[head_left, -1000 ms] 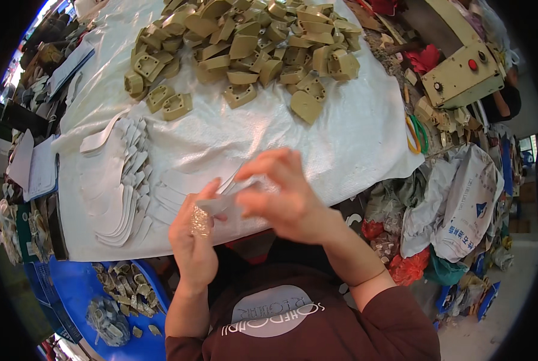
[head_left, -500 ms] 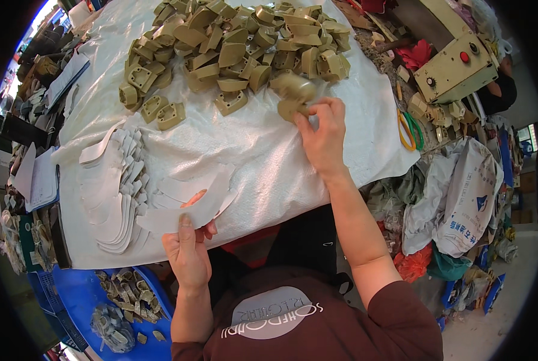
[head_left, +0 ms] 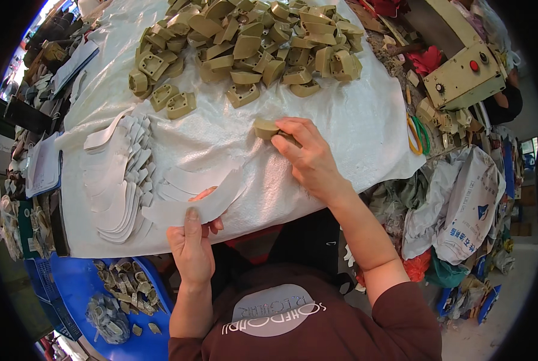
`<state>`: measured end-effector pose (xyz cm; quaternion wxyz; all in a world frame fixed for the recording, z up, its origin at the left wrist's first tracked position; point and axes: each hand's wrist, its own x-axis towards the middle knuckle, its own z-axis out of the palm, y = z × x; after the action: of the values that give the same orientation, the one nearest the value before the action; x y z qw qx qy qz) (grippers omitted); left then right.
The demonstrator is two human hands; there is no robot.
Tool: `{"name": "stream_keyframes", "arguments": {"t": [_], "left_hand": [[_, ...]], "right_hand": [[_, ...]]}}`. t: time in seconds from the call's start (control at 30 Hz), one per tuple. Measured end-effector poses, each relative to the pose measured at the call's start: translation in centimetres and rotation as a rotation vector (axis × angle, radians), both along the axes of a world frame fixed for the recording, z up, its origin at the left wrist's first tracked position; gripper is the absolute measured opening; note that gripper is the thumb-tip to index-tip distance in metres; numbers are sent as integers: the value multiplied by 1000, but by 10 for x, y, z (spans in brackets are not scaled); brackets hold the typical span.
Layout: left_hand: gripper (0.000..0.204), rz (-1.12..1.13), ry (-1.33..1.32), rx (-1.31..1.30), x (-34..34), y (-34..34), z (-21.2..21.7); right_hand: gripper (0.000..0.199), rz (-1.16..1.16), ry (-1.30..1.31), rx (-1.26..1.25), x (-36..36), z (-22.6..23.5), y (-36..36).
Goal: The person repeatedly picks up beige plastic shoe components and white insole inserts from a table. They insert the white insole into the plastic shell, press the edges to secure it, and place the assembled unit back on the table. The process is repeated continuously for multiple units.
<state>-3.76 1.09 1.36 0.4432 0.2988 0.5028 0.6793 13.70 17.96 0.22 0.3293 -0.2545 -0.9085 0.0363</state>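
Note:
My left hand (head_left: 192, 249) pinches a white curved strip (head_left: 171, 214), thumb on top and fingers beneath, at the near edge of the covered table. Between the thumb and fingers of my right hand (head_left: 314, 157) is an olive shoe heel (head_left: 264, 128); the fingers hide part of it. That hand hovers over the middle of the white sheet (head_left: 353, 135). Beyond it lies a large heap of similar heels (head_left: 248, 47). To the left are overlapping stacks of white curved strips (head_left: 117, 195). More loose strips (head_left: 182, 178) lie just past my left hand.
A blue tray (head_left: 70, 281) with olive-brown pieces and a plastic bag sits low at the left. Scissors with orange and green handles (head_left: 418, 135) lie at the sheet's right edge, near a beige control box (head_left: 464, 75). White sacks (head_left: 461, 207) stand at the right.
My right hand has drawn back from the heap toward me and leftward, bringing a heel with it. My left hand keeps its hold on the strip, nearly still. The view has shifted slightly.

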Motion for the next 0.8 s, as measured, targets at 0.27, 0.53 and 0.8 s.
{"name": "stream_keyframes", "arguments": {"t": [0.27,0.53,0.8], "left_hand": [[41,14,-25,20,2,-2,3],[40,-13,-138,16,4,-5,10],[36,-33,-283,-23,9,-7,7]], "right_hand": [[14,132,-543,-150,-16,49,-8],[37,-63,163,-600,23,26,-17],[41,-185,144,-64,37,6,-46]]}}
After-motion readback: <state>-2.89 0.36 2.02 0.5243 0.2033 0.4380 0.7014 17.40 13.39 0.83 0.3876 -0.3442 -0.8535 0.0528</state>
